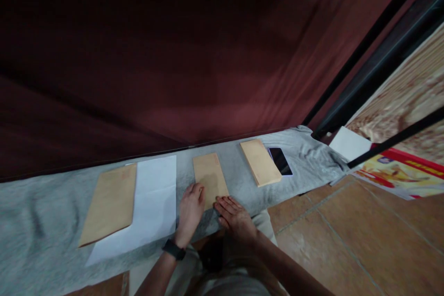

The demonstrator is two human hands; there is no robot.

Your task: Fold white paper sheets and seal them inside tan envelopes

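A single brown paper envelope (pixel 210 171) lies flat on the grey cloth in front of me. My left hand (pixel 191 208), with a dark watch on the wrist, has its fingers curled together on the envelope's left edge; its fingertips are partly hidden. Fingers stretched out, my right hand (pixel 236 218) lies flat over the near right corner of the same envelope. To the right is a stack of brown envelopes (pixel 260 162). Left of my hands, a larger brown envelope (pixel 113 201) partly covers white paper sheets (pixel 157 194).
A phone (pixel 280 162) lies beside the envelope stack. The grey cloth (pixel 45 222) covers a long, narrow surface against a dark red curtain (pixel 208 69). Black frame bars (pixel 357 60) rise at right, with a red and yellow printed package (pixel 405 173) near the tiled floor (pixel 322 240).
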